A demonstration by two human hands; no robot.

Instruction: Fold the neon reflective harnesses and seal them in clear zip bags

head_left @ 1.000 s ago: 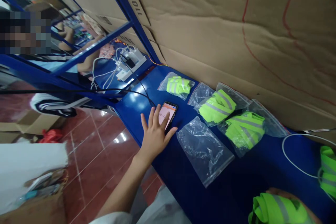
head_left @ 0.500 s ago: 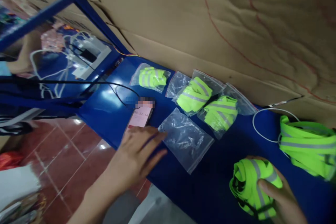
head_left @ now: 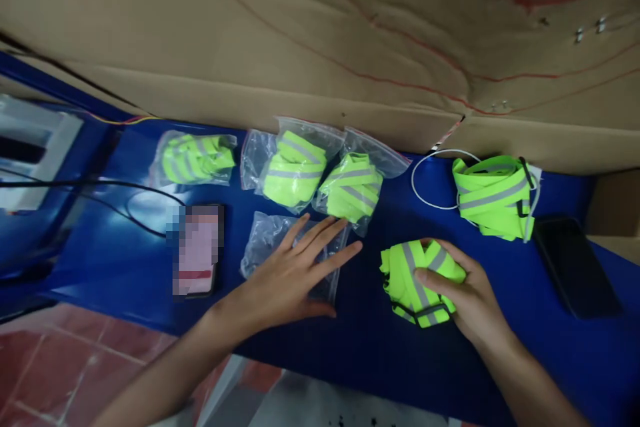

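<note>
Just below the middle of the frame, a flat clear bag (head_left: 263, 237) lies with its long axis roughly sideways under the nearer left hand (head_left: 295, 273), whose fingers are spread, touching or not I can't tell. Right of it, the right hand (head_left: 467, 290) grips a neon strap bundle (head_left: 403, 280). Half a second ago, the left hand was beside the pink-screened phone (head_left: 197, 247).

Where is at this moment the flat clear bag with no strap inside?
In the head view, the flat clear bag lies just left of centre, partly hidden by the left hand, right of the pink-screened phone.
</note>
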